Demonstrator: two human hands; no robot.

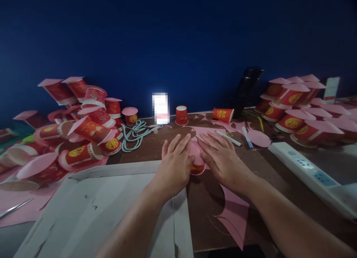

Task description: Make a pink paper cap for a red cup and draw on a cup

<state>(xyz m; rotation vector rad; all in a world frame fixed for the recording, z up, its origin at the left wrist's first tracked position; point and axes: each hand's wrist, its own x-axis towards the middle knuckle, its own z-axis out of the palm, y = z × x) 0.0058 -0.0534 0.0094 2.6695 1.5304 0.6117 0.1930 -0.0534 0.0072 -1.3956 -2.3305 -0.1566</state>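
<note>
An upside-down red paper cup (198, 169) with gold print stands on the brown table between my hands. A pink paper disc (195, 150) lies over its top. From the left, my left hand (177, 159) reaches to the disc, fingers stretched forward, thumb at the disc's near edge. My right hand (221, 157) does the same on the right side, its fingers long and nearly flat, thumb by the cup. Both hands appear to touch the disc and cup, though the fingers hide much of the contact. Pink paper offcuts (235, 213) lie around them.
Red cups with pink tops are heaped at left (92, 127) and right (295, 98). Behind the hands are a lone cup (182, 115), a fallen cup (223, 114), a coiled cable (134, 137) and a black bottle (247, 90). A white board (111, 213) and power strip (306, 168) flank the hands.
</note>
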